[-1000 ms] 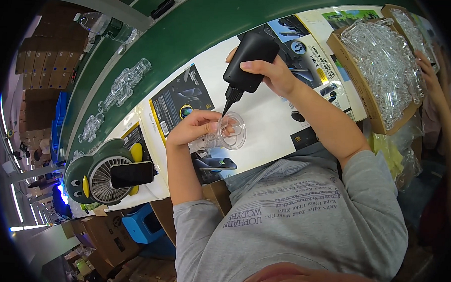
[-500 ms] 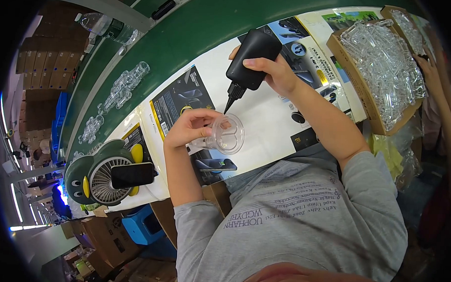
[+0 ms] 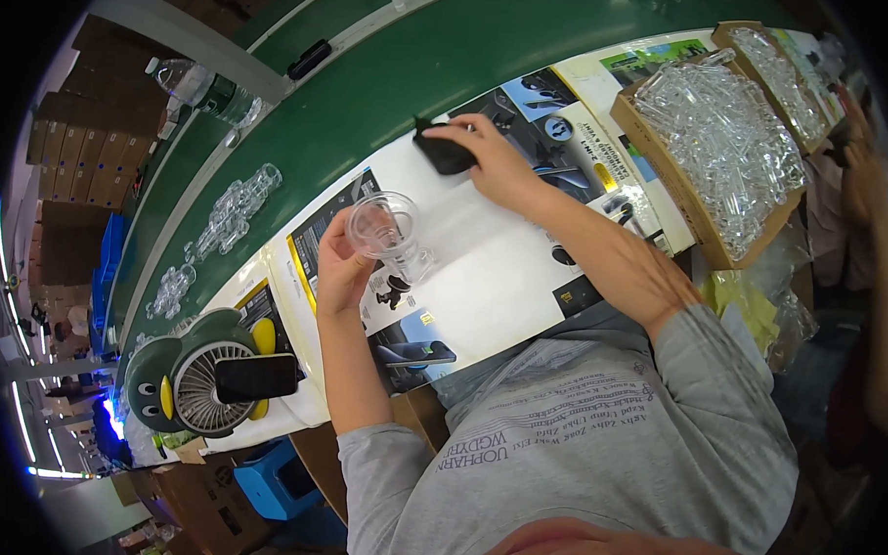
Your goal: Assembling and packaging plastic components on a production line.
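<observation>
Left hand (image 3: 344, 266) — pinch-grip on a clear plastic piece (image 3: 380, 228); right hand (image 3: 499, 165) — grasp around a black bottle (image 3: 447, 156)

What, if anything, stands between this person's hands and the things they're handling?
Nothing visible: the left hand directly holds the clear plastic piece, and the right hand is on the black bottle with nothing in between.

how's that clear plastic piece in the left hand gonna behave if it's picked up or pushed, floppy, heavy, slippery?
The clear plastic piece is probably stiff: its outline looks round in the left hand. It seems likely light, being hollow and see-through. Its smooth, glossy surface may be slightly slippery.
</observation>
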Demonstrator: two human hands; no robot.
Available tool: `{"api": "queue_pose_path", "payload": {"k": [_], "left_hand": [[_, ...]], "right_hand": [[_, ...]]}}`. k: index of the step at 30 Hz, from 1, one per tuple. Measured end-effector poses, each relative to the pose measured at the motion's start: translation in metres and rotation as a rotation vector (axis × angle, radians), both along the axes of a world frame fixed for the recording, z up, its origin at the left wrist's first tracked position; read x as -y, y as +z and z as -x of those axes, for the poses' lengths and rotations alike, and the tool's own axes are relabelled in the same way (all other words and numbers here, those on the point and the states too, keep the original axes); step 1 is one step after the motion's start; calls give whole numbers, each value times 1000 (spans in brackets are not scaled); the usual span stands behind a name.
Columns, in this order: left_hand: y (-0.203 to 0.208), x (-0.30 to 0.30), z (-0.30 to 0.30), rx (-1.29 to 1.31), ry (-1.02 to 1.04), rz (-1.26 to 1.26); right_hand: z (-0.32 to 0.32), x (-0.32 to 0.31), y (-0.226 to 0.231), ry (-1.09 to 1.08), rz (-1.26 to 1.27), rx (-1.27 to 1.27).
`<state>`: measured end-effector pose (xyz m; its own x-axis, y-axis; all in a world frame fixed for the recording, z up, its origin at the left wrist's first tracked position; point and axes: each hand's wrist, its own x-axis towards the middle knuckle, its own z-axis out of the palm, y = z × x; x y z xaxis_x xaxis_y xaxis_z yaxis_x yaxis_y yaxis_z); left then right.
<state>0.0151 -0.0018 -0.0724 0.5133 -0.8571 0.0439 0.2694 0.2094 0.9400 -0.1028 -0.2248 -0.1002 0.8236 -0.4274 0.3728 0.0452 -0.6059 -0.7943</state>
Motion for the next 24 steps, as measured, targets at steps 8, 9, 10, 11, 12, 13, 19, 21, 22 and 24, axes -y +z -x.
{"api": "queue_pose_path", "payload": {"k": [8,9,10,11,12,13,19,21,22,24], "left_hand": [[-10,2,-11,-75,124,96],[-11,4,-10,-69,142,122],[-8,4,-6,-66,117,129],[-6,7,0,-85,132,131],[-3,12,7,-104,148,131],[1,18,15,-98,150,121],[5,16,22,-16,63,36],[5,19,24,-52,53,149],[8,20,26,-47,45,160],[13,26,29,37,66,116]], "right_hand": [[2,-11,14,112,9,232],[2,-16,13,160,52,284],[6,-22,21,263,68,319],[7,-28,19,340,79,321],[10,-35,17,360,113,291],[12,-42,15,343,142,311],[17,-58,14,373,105,52],[13,-54,10,337,114,64],[12,-52,7,283,85,100],[9,-45,1,218,65,138]]}}
